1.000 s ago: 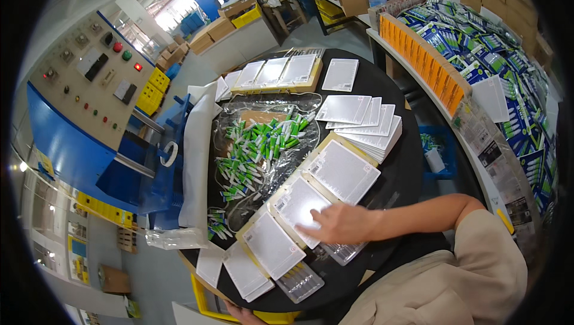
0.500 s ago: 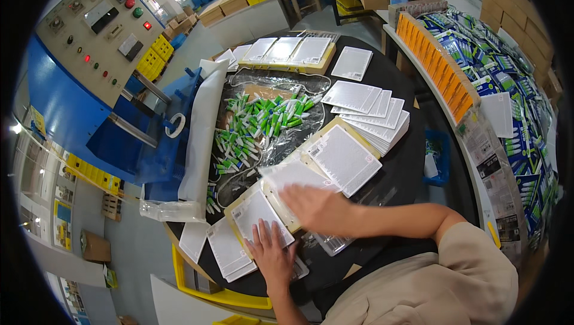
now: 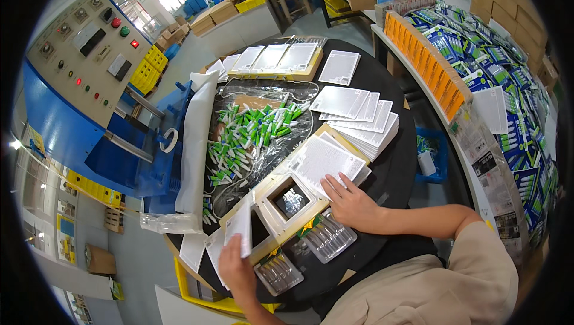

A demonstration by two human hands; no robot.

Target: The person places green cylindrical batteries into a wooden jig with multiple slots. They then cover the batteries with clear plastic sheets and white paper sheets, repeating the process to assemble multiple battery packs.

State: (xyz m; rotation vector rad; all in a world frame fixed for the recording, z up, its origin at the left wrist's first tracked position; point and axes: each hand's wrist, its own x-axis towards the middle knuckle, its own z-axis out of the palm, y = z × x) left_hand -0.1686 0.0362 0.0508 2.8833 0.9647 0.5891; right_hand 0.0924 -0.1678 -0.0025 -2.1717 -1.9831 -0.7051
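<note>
A long cream-coloured fixture frame [image 3: 272, 205] lies across the near side of the round black table. My left hand [image 3: 237, 266] pinches a white printed card [image 3: 240, 227], raised and tilted over the fixture's left end. On the right end, my right hand [image 3: 354, 204] lies with fingers spread on another white printed card [image 3: 327, 161], which overlaps further cards beneath. The fixture's middle window [image 3: 287, 198] is uncovered, with clear plastic visible inside. Two clear blister packs, a left one [image 3: 279, 273] and a right one [image 3: 327, 236], stick out along the near edge, holding slim items.
Many green-and-white tubes [image 3: 257, 125] lie heaped mid-table. Fanned white cards [image 3: 365, 123] sit to the right. A second fixture with cards [image 3: 278, 74] stands at the far side. The blue machine [image 3: 95, 140] borders the left; packaged goods [image 3: 514, 104] pile up on the right.
My left hand has lifted the left card off the fixture. My right hand has moved right with the middle card, now over the right-end one, exposing the windows and blister packs.
</note>
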